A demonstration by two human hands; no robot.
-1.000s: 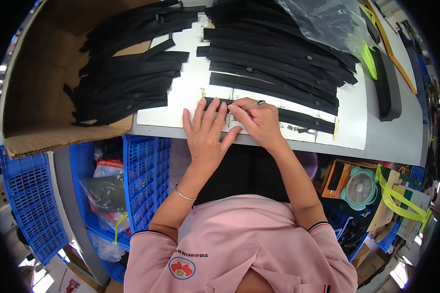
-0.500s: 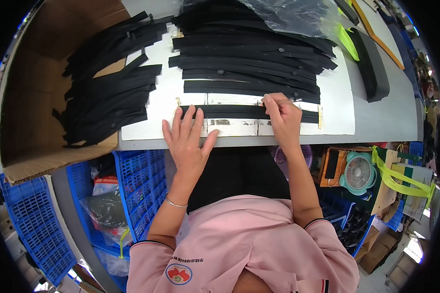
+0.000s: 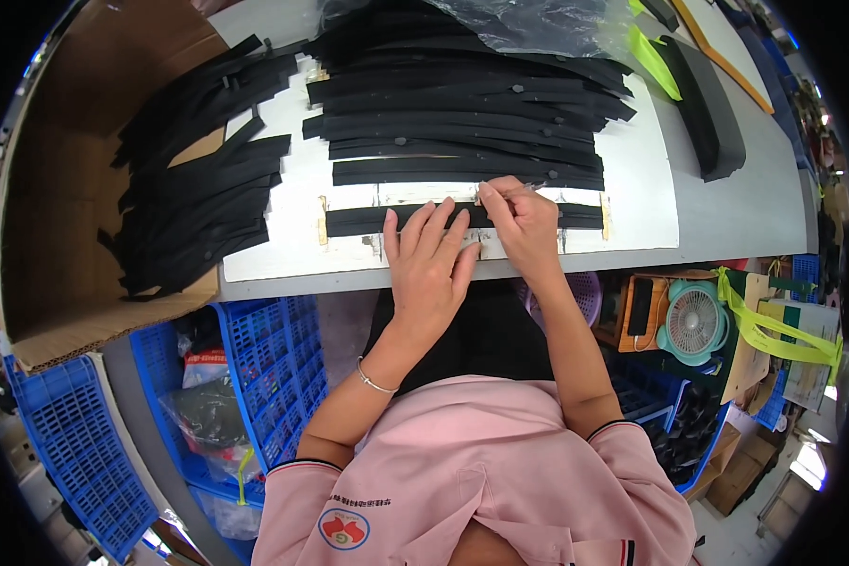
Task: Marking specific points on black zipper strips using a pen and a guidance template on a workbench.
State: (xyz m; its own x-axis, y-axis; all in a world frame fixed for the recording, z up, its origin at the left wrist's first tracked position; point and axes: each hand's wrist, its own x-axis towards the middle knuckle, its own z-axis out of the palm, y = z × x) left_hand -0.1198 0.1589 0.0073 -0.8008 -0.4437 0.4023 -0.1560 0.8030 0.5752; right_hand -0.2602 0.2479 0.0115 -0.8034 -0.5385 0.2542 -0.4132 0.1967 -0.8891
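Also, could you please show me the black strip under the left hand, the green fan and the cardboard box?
Black strip (image 3: 358,222): head view, on its part near the left end.
Green fan (image 3: 696,321): head view, on the middle of its round front.
Cardboard box (image 3: 61,198): head view, on its inner wall.

- White board (image 3: 637,203): smooth, low sheen from here, scuffed nr wearer's edge.
- Blk strips (image 3: 354,222) on board: matt cloth by the look.
- Bag (image 3: 538,26) at board's far edge: clear plastic, glossy, crinkled.
- Box (image 3: 57,236) left of board: matt brn cardbd.
- Crate (image 3: 275,377) below board, left: blue plastic.
- Bangle (image 3: 378,385), wearer's side of board: shiny metal.
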